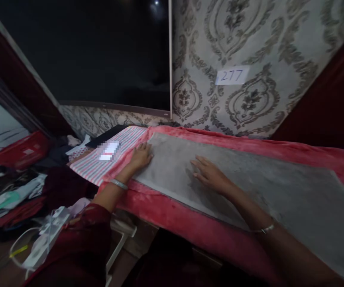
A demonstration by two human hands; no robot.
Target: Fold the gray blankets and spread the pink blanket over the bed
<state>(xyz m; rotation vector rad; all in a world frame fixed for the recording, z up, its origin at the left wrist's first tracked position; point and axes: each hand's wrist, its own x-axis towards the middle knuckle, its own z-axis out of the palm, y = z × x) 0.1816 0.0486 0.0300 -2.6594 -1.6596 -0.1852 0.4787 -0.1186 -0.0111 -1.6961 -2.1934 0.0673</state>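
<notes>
A long grey cloth (172,167) lies spread out over a red plush blanket (166,205) on a table-height surface. My left hand (142,156) rests at the cloth's left end, fingers stretched out and pointing away from me, partly on the cloth and partly by the blanket. Over the middle of the cloth is my right hand (210,173), with its fingers apart and nothing in them; whether its palm touches the cloth I cannot tell. To the left of my left hand lies a striped cloth (94,164) with a blurred-out, phone-like bright object (109,150) on it.
A large dark television screen (100,52) and patterned wallpaper with a paper label (232,75) reading 277 stand behind. At the left are a red basket (22,150), piled clothes (16,199) and a white power strip (48,235) with cables. A white frame leg (118,249) shows below.
</notes>
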